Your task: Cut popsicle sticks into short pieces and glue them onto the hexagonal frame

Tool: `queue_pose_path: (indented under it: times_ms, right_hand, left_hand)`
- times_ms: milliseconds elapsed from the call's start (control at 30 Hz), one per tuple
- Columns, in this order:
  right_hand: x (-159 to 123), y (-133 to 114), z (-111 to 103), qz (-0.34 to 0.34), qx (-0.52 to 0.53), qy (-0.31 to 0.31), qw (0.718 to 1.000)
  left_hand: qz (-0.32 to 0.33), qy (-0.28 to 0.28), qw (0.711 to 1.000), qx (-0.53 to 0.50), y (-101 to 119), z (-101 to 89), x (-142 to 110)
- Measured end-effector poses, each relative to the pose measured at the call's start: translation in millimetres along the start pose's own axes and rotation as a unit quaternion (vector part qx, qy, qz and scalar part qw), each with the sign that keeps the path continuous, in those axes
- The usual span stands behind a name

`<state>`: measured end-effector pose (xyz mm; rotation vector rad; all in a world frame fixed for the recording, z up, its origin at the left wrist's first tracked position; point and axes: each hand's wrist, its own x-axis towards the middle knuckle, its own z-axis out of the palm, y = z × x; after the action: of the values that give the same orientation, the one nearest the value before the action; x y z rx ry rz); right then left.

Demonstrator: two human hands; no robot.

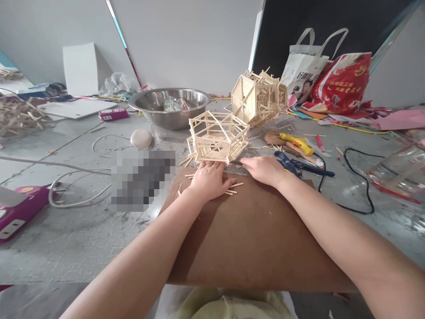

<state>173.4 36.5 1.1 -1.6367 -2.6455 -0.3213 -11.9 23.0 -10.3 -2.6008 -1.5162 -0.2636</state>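
A lattice frame of thin wooden sticks [219, 137] stands at the far edge of a brown board [245, 239]. My left hand [210, 179] lies flat on the board just in front of it, thumb spread, fingertips close to the frame's base. Loose wooden sticks [234, 188] lie around and beneath that hand. My right hand [264, 169] is closed at the frame's lower right, its fingertips around something thin and dark that I cannot make out. A larger stick lattice [259, 98] stands behind.
Blue pliers [292, 165] and a yellow-handled tool [299, 142] with a black cord lie right of my right hand. A steel basin [169, 108] stands behind the frame. Bags [341, 84] stand at back right. A purple power strip [25, 208] and white cables are at left.
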Motion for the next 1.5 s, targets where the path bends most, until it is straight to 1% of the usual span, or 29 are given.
queue_pose_path:
  times_ms: [233,667,1100,1267,1400,1500]
  right_hand:
    - [3.3,-1.4,-1.3,0.024,0.008,-0.035,0.999]
    - [4.1,-1.3,-1.6,0.04,0.026,-0.055,0.997]
    - [2.8,-3.9,-3.5,0.043,0.031,-0.068,0.996]
    - [2.2,-4.1,-2.2,0.033,0.033,-0.061,0.997]
    - [0.7,-1.8,-1.5,0.034,0.015,-0.076,0.996]
    - [-0.7,2.0,-0.6,0.024,0.0,-0.069,0.997]
  left_hand:
    - [-0.002,-0.003,1.0,-0.008,0.3,-0.5,-0.3]
    - [-0.003,-0.001,1.0,-0.001,0.0,1.3,0.0]
    - [-0.007,-0.008,1.0,-0.001,-0.4,1.2,-0.4]
    - [-0.006,-0.002,1.0,0.0,-0.6,0.9,-0.8]
    - [-0.012,-0.007,1.0,-0.003,0.0,0.0,-0.9]
    - [-0.014,-0.009,1.0,-0.005,-0.2,-2.3,-0.7]
